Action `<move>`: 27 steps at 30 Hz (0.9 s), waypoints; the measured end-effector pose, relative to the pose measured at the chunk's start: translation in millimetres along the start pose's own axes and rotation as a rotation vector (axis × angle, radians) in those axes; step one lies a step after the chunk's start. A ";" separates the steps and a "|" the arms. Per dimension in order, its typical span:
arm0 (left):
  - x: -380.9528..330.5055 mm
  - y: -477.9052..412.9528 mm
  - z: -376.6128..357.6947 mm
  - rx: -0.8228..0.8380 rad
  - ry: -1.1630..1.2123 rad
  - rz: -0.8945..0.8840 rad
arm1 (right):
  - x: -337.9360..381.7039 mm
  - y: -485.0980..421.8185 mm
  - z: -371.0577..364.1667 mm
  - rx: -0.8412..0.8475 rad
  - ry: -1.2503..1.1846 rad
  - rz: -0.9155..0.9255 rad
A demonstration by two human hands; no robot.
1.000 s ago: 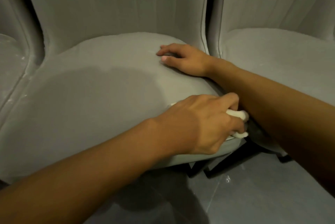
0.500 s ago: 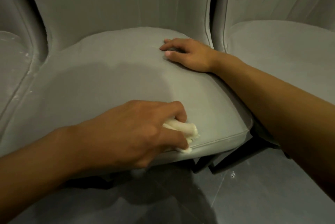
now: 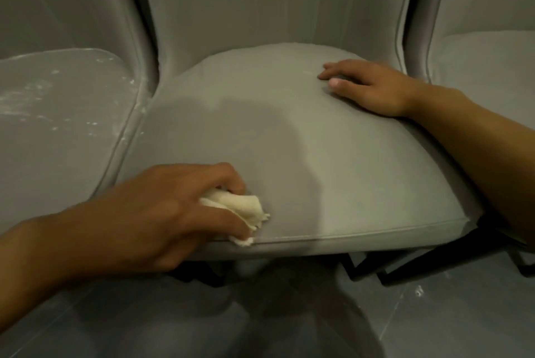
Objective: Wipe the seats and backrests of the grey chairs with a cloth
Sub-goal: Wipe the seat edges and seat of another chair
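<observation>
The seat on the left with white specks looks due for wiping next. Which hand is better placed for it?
The left hand, likely: it grips the cream crumpled cloth at the front-left of the middle grey seat, beside the speckled grey seat. The right hand rests flat, far right.

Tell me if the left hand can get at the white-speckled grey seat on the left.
Probably yes: the left hand grips the cream cloth at the front edge of the middle grey seat, right beside the white-speckled grey seat, nothing between.
</observation>
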State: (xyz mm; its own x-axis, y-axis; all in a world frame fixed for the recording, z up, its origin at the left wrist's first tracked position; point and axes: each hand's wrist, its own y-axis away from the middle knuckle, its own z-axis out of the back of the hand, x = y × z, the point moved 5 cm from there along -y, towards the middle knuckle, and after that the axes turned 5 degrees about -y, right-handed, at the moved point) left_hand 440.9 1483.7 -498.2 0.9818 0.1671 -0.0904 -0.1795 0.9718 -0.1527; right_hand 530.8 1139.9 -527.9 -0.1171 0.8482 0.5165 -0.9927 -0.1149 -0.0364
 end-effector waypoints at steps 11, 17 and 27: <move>37.4 63.5 21.1 -0.116 0.079 0.249 | 85.5 -30.9 -27.3 0.010 0.150 0.122; 13.5 53.7 6.4 0.021 -0.045 0.114 | 141.6 -53.5 -80.0 0.138 0.186 0.227; 87.6 114.2 47.3 -0.015 -0.189 0.417 | 142.7 -49.6 -85.2 0.088 0.114 0.257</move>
State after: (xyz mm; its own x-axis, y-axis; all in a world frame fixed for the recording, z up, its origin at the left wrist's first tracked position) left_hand 509.4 1617.1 -477.0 0.8194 0.5722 0.0341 -0.5611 0.8129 -0.1561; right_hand 560.9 1310.6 -525.3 -0.3719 0.8373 0.4007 -0.9244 -0.3736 -0.0773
